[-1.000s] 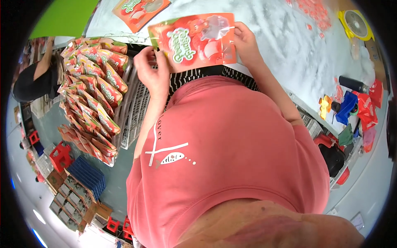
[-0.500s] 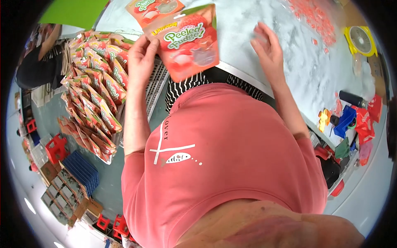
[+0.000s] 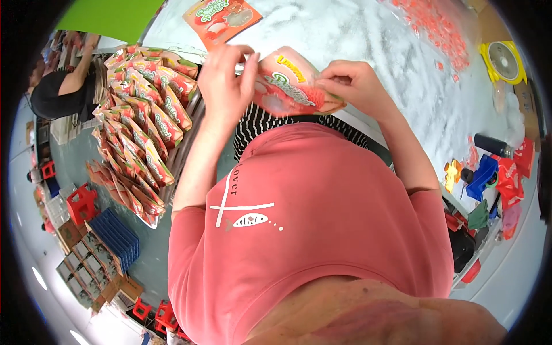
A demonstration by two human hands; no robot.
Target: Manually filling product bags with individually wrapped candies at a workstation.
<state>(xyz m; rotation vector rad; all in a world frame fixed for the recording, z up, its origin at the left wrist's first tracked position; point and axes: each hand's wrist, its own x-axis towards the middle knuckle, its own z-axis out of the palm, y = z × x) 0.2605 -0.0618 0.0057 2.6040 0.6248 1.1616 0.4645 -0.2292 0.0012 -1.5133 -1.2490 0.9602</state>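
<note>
"How were the fingers set?"

"On the right hand [image 3: 359, 89], thumb and forefinger were closed in a pinch on the upper right part of a red pouch [image 3: 290, 83]. On the left hand [image 3: 224, 83], the fingers were curled, with a narrow gap to the thumb, at the pouch's left edge; whether the pouch was gripped there could not be told."

"And where was that pouch held?"

"It was held tilted and a little bowed between the two hands, in front of the body, over the near edge of the pale table [image 3: 374, 34]."

"How much had been done?"

"Many matching pouches [image 3: 141, 129] were packed in leaning rows at the left; those could be judged the finished share. One was in hand, and a second pouch [image 3: 223, 22] was laid flat on the table beyond the left hand, apart from the rows. Whether the held one had been filled or closed could not be seen."

"Was anything left over?"

"Loose red pieces [image 3: 437, 31] were spread at the far right of the table, near a yellow fan [image 3: 503, 61], so the work could be judged unfinished. How many pouches were left could not be told."
</note>
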